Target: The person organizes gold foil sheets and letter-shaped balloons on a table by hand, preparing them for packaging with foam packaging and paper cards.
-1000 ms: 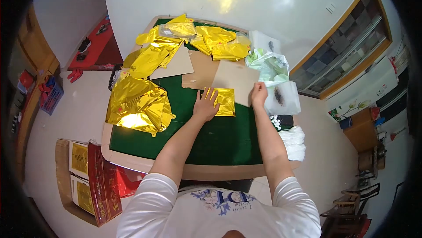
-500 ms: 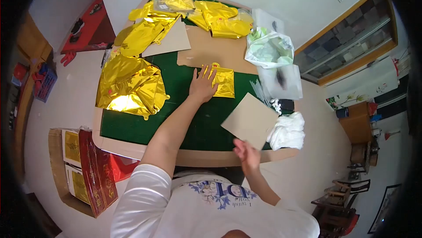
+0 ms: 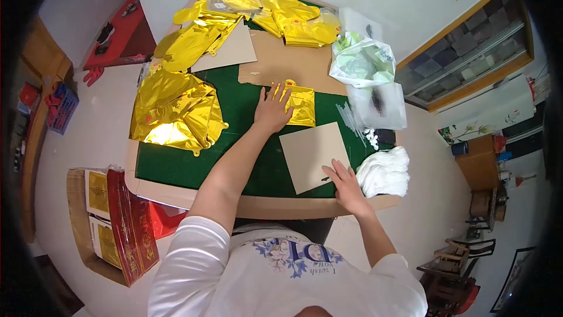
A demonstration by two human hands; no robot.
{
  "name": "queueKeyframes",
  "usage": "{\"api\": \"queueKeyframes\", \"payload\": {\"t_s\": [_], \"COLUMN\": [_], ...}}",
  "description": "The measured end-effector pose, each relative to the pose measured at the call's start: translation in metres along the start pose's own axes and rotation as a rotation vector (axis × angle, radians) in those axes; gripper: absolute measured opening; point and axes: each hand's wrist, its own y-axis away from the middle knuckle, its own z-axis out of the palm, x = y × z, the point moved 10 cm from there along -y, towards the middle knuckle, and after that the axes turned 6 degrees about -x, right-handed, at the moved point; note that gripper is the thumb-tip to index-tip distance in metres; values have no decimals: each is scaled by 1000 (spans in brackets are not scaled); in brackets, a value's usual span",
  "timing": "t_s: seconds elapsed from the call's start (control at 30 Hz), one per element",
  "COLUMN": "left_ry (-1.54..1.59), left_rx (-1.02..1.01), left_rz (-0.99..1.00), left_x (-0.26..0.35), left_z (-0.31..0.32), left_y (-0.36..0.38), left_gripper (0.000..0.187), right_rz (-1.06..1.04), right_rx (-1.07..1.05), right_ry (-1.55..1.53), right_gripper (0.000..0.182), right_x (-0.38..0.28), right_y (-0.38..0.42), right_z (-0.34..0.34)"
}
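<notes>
A folded square of shiny gold foil (image 3: 304, 106), probably a foil balloon, lies on the green table top. My left hand (image 3: 272, 111) rests flat on its left part, fingers spread. Nearer to me is a square grey-brown cardboard sheet (image 3: 311, 156), slightly turned. Over its lower right edge my right hand (image 3: 347, 188) reaches with fingers apart, the tips at or just above the surface. A bundle of white cloth-like material (image 3: 384, 173) sits right beside that hand. Larger gold foil pieces (image 3: 176, 109) are heaped to the left of my left hand.
More gold foil (image 3: 299, 21) lines the far edge, near another cardboard sheet (image 3: 229, 50) and a brown board (image 3: 281, 56). On the right are a plastic bag (image 3: 363, 62), clear film (image 3: 381, 106) and small white pieces (image 3: 370, 136). An open carton (image 3: 76, 223) stands on the floor.
The cardboard sheet has shifted left and turned straighter. My right hand has moved up and right from below the table's front edge onto the sheet's edge. My left hand stays on the foil.
</notes>
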Motion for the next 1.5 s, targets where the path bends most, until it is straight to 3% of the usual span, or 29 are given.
{"api": "queueKeyframes", "payload": {"t_s": [0.23, 0.37, 0.57, 1.07, 1.33, 1.5], "left_ry": [-12, -1, 33, 81, 35, 25], "left_rx": [-4, 11, -16, 6, 13, 11], "left_rz": [-2, 8, -4, 7, 8, 6], "left_x": [0, -1, -1, -3, -1, -1], "left_z": [0, 1, -1, -1, 0, 1], "left_y": [-1, -2, -2, -3, -4, -4], "left_gripper": [60, 60, 60, 62, 62, 62], "right_rz": [-158, -136, -242, -296, -324, -352], "right_rx": [-120, -225, -189, -96, 66, 159], "right_ry": [151, 102, 225, 359, 414, 266], "right_gripper": [74, 75, 81, 71, 66, 58], "right_x": [-4, -8, -12, -28, -26, -26], "right_y": [-22, -22, -40, -96, -102, -98], "right_z": [14, 11, 17, 32, 39, 34]}}
